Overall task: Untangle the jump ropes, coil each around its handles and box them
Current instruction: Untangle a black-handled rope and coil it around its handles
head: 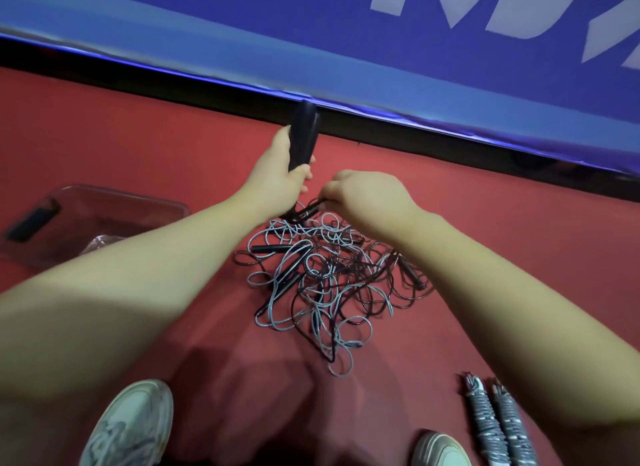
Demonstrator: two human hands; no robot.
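A tangled heap of grey and black jump ropes (325, 285) lies on the red floor, with loose black handles (270, 248) showing among the loops. Above the heap, my left hand (277, 178) grips a pair of black handles (304, 133) upright. Just to its right, my right hand (363, 197) pinches a black rope strand (308, 209) that runs down from those handles. A clear plastic box (114, 205) stands on the floor at the left. Two coiled grey ropes (498, 420) wound around their handles lie at the lower right.
A blue padded barrier (381, 49) with white lettering runs along the far side, with a black strip at its base. My two shoes (131, 427) show at the bottom edge. A black item (31, 219) lies inside the clear box.
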